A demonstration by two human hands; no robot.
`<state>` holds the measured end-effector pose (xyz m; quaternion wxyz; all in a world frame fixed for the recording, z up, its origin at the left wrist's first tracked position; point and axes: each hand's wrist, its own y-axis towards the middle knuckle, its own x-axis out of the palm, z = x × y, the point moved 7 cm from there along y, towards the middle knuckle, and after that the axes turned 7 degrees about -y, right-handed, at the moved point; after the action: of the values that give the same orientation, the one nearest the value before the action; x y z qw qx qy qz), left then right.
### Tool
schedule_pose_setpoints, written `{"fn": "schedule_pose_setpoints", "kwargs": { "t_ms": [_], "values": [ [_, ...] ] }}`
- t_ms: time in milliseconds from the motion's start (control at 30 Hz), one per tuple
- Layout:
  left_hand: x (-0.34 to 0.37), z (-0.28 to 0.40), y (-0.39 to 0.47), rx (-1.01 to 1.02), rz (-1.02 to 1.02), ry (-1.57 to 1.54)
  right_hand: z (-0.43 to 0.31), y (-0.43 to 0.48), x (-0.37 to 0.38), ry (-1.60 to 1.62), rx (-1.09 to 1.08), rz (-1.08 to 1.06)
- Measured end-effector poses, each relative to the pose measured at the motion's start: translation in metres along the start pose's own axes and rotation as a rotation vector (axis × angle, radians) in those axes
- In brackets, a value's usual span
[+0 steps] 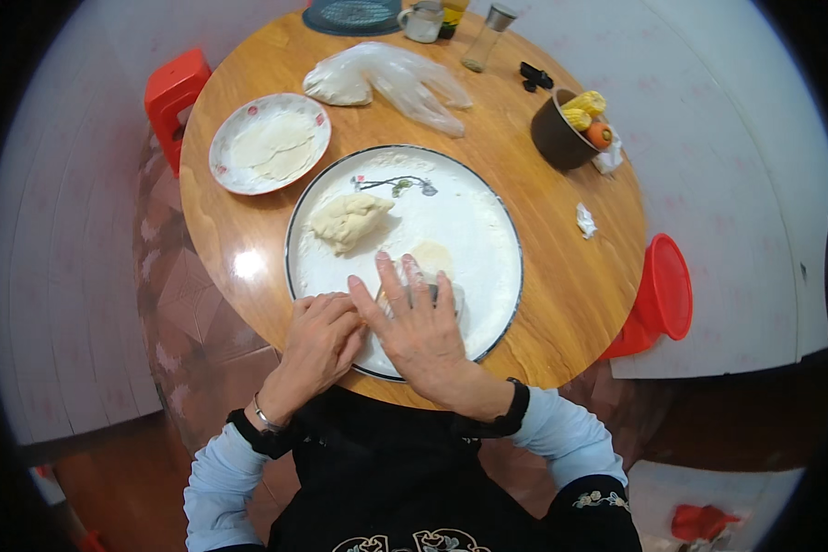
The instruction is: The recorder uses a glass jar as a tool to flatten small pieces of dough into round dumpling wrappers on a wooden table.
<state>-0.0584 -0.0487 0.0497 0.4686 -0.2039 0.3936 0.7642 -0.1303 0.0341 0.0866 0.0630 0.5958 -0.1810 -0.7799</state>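
Note:
A large white round tray with a dark rim, dusted with flour, lies before me on the wooden table. A lump of dough rests at its left, and a small flat piece of dough lies beyond my fingertips. My right hand is spread, palm down, over a partly hidden, glassy-looking object; its kind and the hand's hold on it cannot be told. At the tray's near left rim, my left hand has curled fingers; what is under them is hidden.
A plate with flat dough stands at the left. Beyond the tray lie a plastic bag, a glass jar and a grinder. A brown pot holds corn and a carrot. Red stools flank the table.

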Motion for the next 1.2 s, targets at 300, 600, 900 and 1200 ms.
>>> {"fn": "schedule_pose_setpoints", "kwargs": {
  "t_ms": [300,600,900,1200],
  "values": [
    [-0.003,-0.001,0.004,-0.001,-0.123,-0.048,0.114,-0.004,0.001,0.594,0.311,-0.029],
    [-0.007,0.01,0.035,0.026,-0.323,0.003,0.149,-0.012,-0.004,0.631,0.413,-0.105],
    [0.042,-0.02,0.097,-0.272,-0.285,0.125,0.145,-0.017,-0.011,0.553,0.378,0.004],
    [0.058,-0.041,0.11,-0.504,-0.318,-0.006,0.155,-0.058,-0.033,0.612,0.456,0.09]
  ]
}}
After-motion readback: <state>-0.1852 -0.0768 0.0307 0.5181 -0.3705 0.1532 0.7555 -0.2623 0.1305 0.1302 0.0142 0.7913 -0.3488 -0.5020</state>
